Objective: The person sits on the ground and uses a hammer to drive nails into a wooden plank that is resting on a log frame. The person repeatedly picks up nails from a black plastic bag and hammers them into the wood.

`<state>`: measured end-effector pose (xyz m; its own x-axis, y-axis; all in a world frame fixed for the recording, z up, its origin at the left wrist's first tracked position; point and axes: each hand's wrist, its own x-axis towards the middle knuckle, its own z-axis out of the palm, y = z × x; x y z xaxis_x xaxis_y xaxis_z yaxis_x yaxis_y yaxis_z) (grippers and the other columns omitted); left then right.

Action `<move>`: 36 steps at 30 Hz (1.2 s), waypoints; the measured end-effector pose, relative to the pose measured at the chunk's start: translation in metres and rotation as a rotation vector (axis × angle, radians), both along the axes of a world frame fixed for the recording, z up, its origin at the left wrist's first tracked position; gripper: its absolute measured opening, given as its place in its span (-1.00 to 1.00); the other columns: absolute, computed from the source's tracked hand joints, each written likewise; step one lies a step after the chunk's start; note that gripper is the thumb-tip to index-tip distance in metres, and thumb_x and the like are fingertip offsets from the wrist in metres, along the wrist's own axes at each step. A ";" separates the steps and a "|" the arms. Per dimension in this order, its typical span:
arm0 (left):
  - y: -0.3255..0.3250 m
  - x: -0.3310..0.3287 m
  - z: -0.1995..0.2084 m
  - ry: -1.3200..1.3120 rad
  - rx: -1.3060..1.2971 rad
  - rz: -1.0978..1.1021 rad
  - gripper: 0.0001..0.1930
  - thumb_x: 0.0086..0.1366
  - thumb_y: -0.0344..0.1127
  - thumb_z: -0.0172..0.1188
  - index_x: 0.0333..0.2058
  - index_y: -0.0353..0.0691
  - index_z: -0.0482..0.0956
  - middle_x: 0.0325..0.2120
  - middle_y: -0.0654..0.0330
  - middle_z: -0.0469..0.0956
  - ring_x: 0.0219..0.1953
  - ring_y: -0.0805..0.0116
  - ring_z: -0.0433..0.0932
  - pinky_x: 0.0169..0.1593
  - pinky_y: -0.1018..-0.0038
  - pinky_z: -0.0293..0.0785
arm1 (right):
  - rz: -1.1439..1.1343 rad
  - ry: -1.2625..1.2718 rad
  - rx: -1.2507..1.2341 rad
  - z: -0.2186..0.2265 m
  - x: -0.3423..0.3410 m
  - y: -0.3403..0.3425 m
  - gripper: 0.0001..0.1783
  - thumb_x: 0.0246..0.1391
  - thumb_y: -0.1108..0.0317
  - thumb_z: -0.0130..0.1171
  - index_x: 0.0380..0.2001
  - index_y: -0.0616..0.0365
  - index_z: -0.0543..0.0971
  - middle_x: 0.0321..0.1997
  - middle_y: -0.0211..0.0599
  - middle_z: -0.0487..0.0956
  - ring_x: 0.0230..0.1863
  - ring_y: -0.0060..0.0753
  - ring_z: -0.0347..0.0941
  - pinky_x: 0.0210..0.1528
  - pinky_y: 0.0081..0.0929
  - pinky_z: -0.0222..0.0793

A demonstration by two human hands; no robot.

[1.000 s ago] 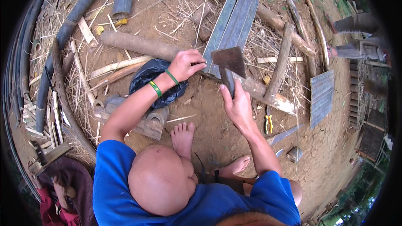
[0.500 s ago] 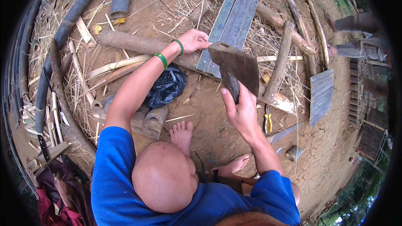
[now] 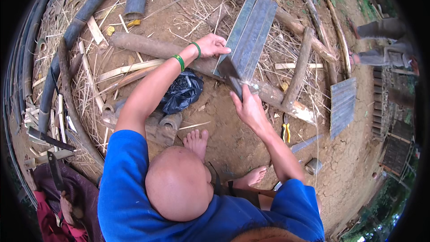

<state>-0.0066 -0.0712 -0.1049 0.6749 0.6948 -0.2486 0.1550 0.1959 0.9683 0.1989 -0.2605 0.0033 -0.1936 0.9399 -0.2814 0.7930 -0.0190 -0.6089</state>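
Observation:
My right hand (image 3: 248, 105) is wrapped round the handle of a hatchet (image 3: 230, 71), its dark broad head now seen nearly edge-on. That head is over the lower left end of a panel of grey-green bamboo slats (image 3: 253, 31). My left hand (image 3: 210, 46) is closed in a pinch at the panel's left edge, just above the hatchet head. Whatever its fingertips hold is too small to make out. The panel lies slanted across a log (image 3: 152, 45). Below my left forearm sits a black plastic bag (image 3: 182, 92) with small dark things in it.
Yellow-handled pliers (image 3: 285, 132) and a cut tube (image 3: 313, 165) lie on the dirt to the right. A second slat panel (image 3: 343, 105) is further right. Bamboo poles (image 3: 74, 31) curve along the left. At lower left a co-worker's hand (image 3: 67, 208) holds a machete (image 3: 55, 170). Another person's legs (image 3: 380, 40) show far right.
The hatchet has swung down and turned from its broad side to its edge, nearer the panel. My left hand keeps its place at the panel's edge. The co-worker's blade at lower left has moved.

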 end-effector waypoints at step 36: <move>-0.009 0.008 0.007 0.152 0.073 0.123 -0.77 0.38 -0.15 0.30 -0.24 -0.17 0.53 -0.56 0.38 0.49 -0.53 0.60 0.41 -0.43 0.57 0.33 | 0.228 -0.276 -0.092 -0.057 0.119 -0.105 -0.55 0.26 0.13 0.19 -0.08 0.28 0.33 -0.39 0.21 0.56 -0.44 0.31 0.58 -0.45 0.11 0.48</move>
<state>0.0012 -0.0805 -0.0976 0.5426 0.7893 -0.2872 0.2797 0.1526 0.9479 0.3177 -0.3652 -0.0540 -0.3002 0.8498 -0.4332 0.9173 0.1326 -0.3754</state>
